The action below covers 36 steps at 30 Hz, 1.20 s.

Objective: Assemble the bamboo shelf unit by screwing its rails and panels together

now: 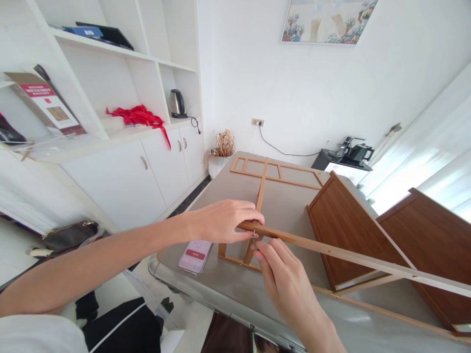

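1. Head view: left hand (pixel 235 218) pinches the end of a long wooden rail (pixel 353 255), thumb below and fingers above, presumably to steady it
2. Right hand (pixel 283 269) is curled nearly closed, thumb and forefinger gripping a small metal tool (pixel 256 245) just beside a metal bolt (pixel 253 233) at that rail's end, likely for close control
3. That rail slants over the grey table (pixel 221 189), above other wooden framing
4. Smartphone (pixel 195 256) lies face up near the left forearm, perhaps for easy viewing; its on-screen writing is too small to read
5. Shelved carton (pixel 59 113) seems to read "MOUTAI GROUP"
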Motion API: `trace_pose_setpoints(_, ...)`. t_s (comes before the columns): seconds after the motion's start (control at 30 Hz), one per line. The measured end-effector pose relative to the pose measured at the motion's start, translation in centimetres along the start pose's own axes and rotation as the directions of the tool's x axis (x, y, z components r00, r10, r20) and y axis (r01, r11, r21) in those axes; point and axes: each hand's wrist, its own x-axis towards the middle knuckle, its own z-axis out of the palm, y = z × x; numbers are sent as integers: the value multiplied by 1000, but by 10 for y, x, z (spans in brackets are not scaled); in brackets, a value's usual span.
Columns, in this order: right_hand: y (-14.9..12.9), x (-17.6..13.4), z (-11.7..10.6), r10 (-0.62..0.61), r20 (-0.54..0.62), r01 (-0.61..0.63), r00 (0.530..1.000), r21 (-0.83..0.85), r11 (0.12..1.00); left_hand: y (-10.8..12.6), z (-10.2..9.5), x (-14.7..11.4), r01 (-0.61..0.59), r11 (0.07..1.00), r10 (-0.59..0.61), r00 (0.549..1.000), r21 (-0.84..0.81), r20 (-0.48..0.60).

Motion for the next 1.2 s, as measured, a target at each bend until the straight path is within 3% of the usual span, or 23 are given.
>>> trace_pose_setpoints(0.1,-1,1,5,-38,-62,32,997,-90,995,0,0,-1,1,1000,-1,1000,16,-18)
trace_pose_setpoints(0.3,-3,-1,6,-28,-107,18,994,-97,995,1,-2,-1,-8,1000,8,1000,9,-4)
trace_pose_setpoints(0.8,-3,-2,6,38,-100,-53,994,-144,988,1,-5,1,-25,995,24,1000,99,12)
trace_pose_setpoints(1.0,-8,1,1,29,-102,-51,994,-224,973,2,-11,5,-75,983,65,996,168,65)
trace_pose_setpoints(1.2,-11,8,-5,-22,-118,-24,993,-375,927,0,-12,8,-71,988,62,995,133,76)
